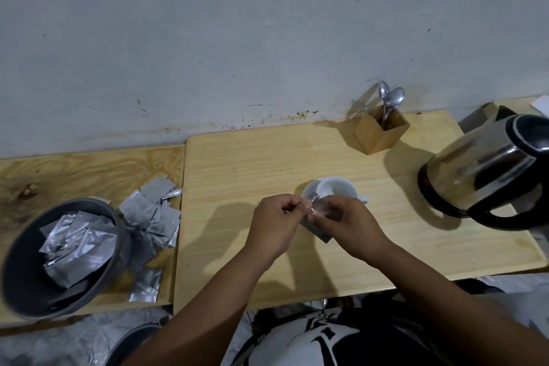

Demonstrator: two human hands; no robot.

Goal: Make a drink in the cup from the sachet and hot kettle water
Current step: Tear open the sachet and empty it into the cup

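1. Sachet [319,221]: plain silver foil, no print or brand readable. Held above the middle of the near half of the light wooden board [237,163], just in front of the cup.
2. Left hand [274,224]: fingers pinched on the sachet's top edge, where a small strip sticks up.
3. Right hand [353,224]: fingers closed on the sachet body; its lower corner hangs below the hand.
4. Cup [329,189]: white, upright, mid-board, handle toward the right edge. Contents hidden from here.
5. Kettle [490,169]: steel with black lid, handle and base, at the right edge. No label readable.
6. Wooden holder [378,132]: near the back edge, spoons [390,98] and a fork inside.
7. Left-hand board: grey bowl [17,276] holding foil packets, loose foil packets [154,211] heaped beside it.
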